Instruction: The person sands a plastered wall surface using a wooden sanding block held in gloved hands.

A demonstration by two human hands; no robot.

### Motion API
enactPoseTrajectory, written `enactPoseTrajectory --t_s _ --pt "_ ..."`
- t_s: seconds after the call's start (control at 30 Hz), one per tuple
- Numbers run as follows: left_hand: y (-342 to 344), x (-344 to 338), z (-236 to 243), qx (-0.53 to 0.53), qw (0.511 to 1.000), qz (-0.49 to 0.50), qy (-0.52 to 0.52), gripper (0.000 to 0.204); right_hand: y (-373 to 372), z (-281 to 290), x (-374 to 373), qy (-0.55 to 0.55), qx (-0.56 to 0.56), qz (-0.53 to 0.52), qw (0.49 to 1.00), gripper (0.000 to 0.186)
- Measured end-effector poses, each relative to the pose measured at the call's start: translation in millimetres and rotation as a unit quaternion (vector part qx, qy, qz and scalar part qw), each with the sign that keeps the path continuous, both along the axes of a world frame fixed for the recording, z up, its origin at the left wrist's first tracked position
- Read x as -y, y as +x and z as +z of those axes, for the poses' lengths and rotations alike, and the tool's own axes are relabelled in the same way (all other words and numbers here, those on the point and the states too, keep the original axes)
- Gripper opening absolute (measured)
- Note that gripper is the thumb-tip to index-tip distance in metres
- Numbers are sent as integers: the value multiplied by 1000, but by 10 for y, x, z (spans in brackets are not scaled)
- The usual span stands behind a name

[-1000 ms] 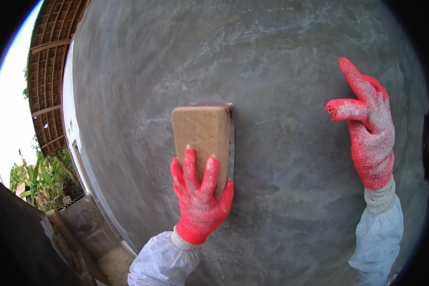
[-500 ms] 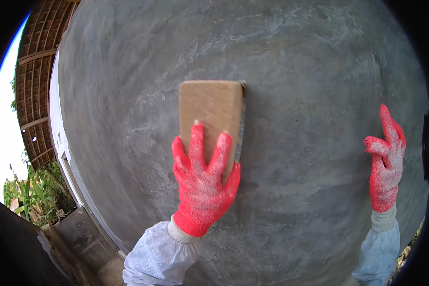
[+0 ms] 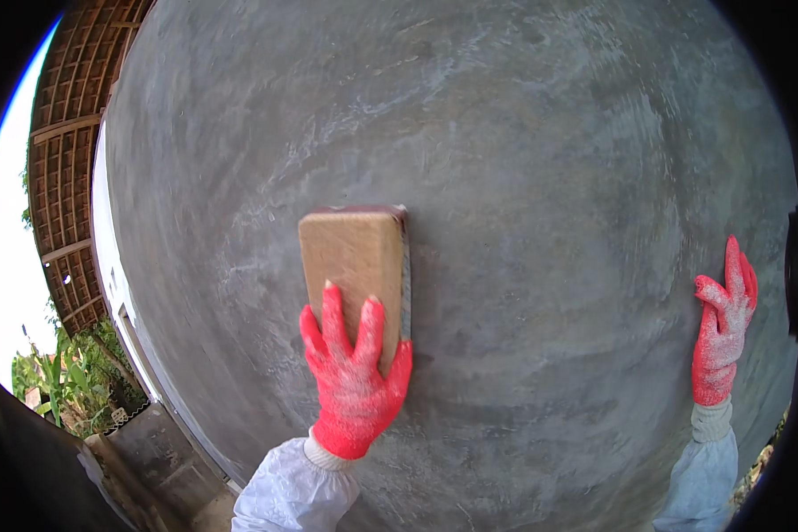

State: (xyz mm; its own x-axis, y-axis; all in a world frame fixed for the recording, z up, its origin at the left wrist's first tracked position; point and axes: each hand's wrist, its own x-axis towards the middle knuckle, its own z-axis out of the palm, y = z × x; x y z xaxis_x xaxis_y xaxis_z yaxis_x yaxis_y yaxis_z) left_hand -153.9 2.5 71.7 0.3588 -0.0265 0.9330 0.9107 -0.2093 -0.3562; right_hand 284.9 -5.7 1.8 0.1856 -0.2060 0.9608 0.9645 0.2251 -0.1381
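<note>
My left hand [image 3: 355, 381], in a dusty red glove with fingertips poking out, grips a pale wooden block [image 3: 350, 248] with a reddish layer on its underside, held flat against the grey plastered wall [image 3: 523, 222]. Over at the right, my right hand [image 3: 723, 337], also in a dusty red glove, has its fingers apart and pointing upward, with nothing in them. It is at the wall; whether it touches it I cannot tell.
A tiled roof underside on timber battens [image 3: 66, 177] runs along the left, beside a white wall edge [image 3: 106, 230]. Green plants [image 3: 62, 381] and a low concrete wall [image 3: 160, 452] are at the lower left. A dark object [image 3: 794, 270] sits at the right rim.
The block in my left hand rose, then came back down and slightly leftward. My right hand has dropped lower and moved toward the right edge.
</note>
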Motion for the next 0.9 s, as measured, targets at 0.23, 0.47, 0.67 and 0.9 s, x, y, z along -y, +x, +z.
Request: enactPoseTrajectory --t_s 0.23,0.47,0.67,0.9 --pt "45 -99 1460 116 989 -22 91 69 -159 46 58 -34 43 -27 998 20" --pt "700 16 455 23 999 -22 29 75 -86 28 92 -39 37 -2 999 22" --pt "670 159 409 -43 999 13 -10 78 -169 42 124 -77 56 36 995 24" --pt "822 88 1662 221 974 -15 51 70 -175 81 194 -69 67 40 995 22"
